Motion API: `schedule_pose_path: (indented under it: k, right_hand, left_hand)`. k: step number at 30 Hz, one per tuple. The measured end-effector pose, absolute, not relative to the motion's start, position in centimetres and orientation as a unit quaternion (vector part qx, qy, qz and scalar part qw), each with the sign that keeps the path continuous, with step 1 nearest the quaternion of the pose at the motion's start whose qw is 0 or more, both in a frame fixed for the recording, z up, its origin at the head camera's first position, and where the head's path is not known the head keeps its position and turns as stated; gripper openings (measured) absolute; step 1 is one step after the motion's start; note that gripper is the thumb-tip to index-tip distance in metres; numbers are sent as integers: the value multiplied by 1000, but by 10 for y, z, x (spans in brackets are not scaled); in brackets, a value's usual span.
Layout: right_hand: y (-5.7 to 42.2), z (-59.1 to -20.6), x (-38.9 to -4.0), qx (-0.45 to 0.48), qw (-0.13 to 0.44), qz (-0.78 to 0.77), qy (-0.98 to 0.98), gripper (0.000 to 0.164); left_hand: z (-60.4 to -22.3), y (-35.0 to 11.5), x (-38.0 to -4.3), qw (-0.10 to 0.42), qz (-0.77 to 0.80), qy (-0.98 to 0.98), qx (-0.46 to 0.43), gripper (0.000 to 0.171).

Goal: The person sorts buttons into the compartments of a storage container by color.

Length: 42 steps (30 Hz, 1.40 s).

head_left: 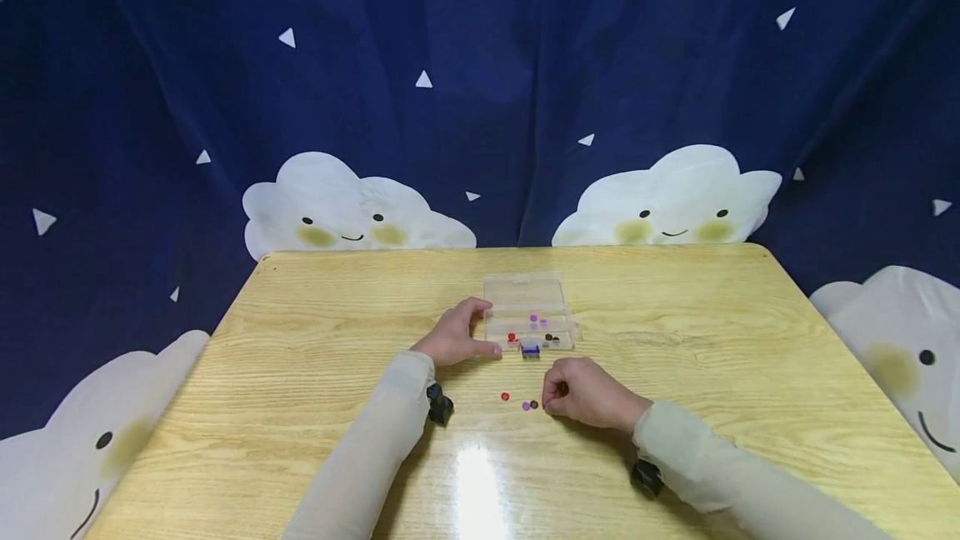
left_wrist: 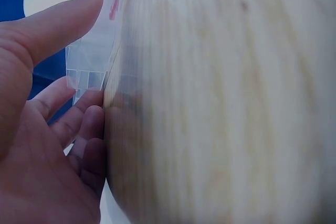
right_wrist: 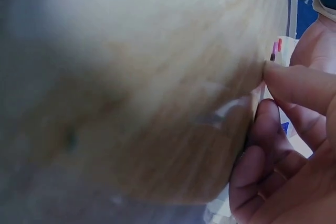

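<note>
A clear plastic box [head_left: 567, 340] lies with its lid [head_left: 522, 292] laid back. In it are red discs [head_left: 512, 337], purple discs [head_left: 533, 318] and dark brown discs [head_left: 548, 337]. My left hand [head_left: 453, 335] holds the box's left end, thumb along the front and fingers toward the hinge. On the table in front, my right hand [head_left: 588, 392] pinches a small purple disc [head_left: 546, 405], mostly hidden by the fingertips. Left of it lie another purple disc [head_left: 526, 407], a brown disc [head_left: 533, 404] and a red disc [head_left: 505, 397].
A blue catch [head_left: 530, 352] sits at the box's front. The wooden table [head_left: 360, 307] reaches back to a dark blue curtain [head_left: 480, 40] with white clouds. Both wrists carry black straps [head_left: 438, 405].
</note>
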State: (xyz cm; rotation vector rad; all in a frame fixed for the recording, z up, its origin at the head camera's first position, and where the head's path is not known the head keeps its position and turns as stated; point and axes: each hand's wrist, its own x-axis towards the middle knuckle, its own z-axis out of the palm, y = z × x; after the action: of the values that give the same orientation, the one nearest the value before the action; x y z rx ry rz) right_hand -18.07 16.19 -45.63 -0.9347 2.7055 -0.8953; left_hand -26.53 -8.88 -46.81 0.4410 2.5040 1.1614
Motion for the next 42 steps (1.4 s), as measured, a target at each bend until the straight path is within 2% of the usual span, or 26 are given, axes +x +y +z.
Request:
schedule_pose_path:
  k: [19, 28, 42]
  right_hand:
    - [164, -461, -179, -305, 67, -309, 898, 17]
    - [166, -460, -179, -267, 79, -324, 904, 16]
    - [171, -448, -188, -259, 50, -332, 906, 15]
  left_hand:
    - [-469, -87, -265, 163, 406, 886, 155, 80]
    - [-470, -86, -265, 166, 409, 884, 151, 81]
    - [-468, -87, -265, 166, 411, 883, 156, 80]
